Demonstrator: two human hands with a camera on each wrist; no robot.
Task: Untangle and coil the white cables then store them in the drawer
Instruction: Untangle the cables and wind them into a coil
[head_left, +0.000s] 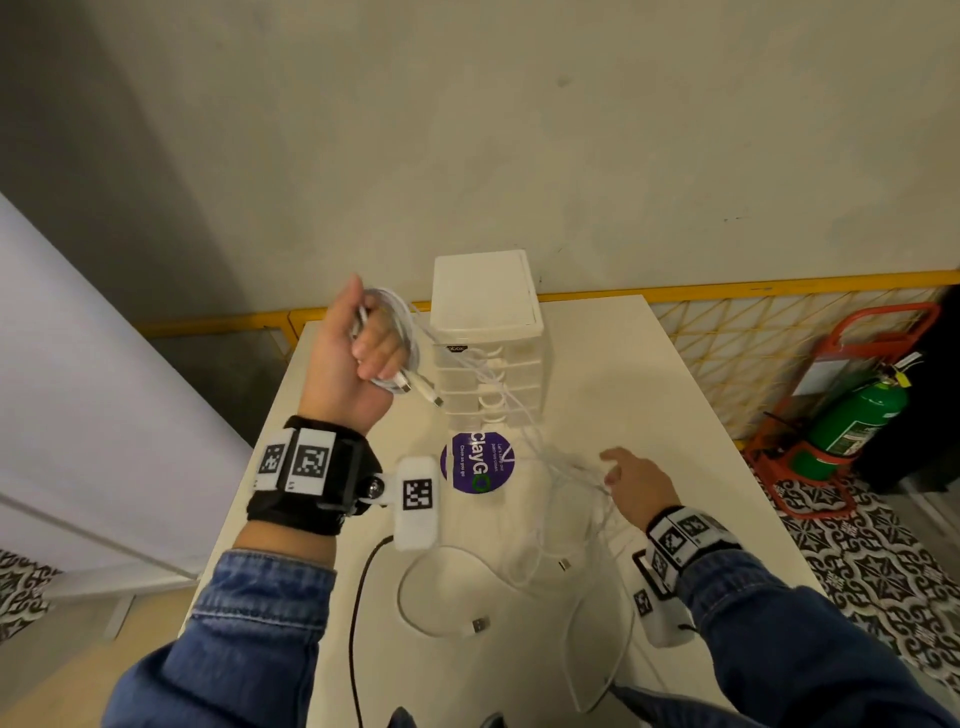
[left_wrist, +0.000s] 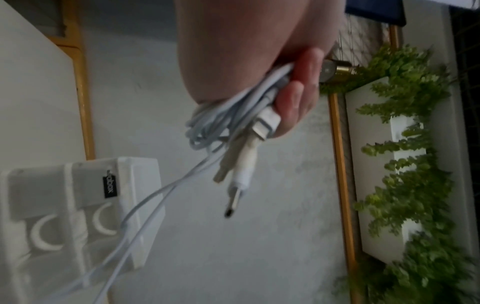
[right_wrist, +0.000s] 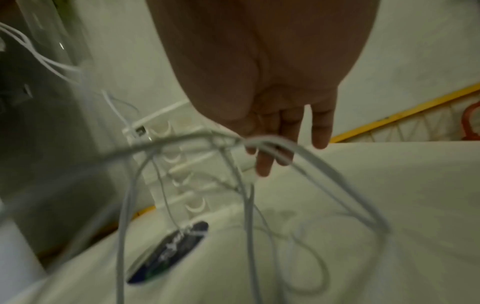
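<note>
My left hand (head_left: 366, 353) is raised left of the drawer unit and grips a coil of white cable (head_left: 402, 322). In the left wrist view the fingers (left_wrist: 296, 96) curl round the coil (left_wrist: 221, 115), and plug ends (left_wrist: 237, 193) stick out below it. Two strands run from the coil down past the white drawer unit (head_left: 488, 332) to a loose white tangle (head_left: 571, 525) on the table. My right hand (head_left: 618, 475) is over that tangle; strands (right_wrist: 272, 142) arch over its fingers (right_wrist: 263, 166), lifted off the table. All drawers (right_wrist: 182, 164) look closed.
The white table (head_left: 675, 395) carries a round purple sticker (head_left: 478, 462) in front of the drawers. A loose cable loop with a USB plug (head_left: 479, 625) lies near the front edge. A black cable (head_left: 358, 597) runs off the front. A green fire extinguisher (head_left: 852, 426) stands on the floor, right.
</note>
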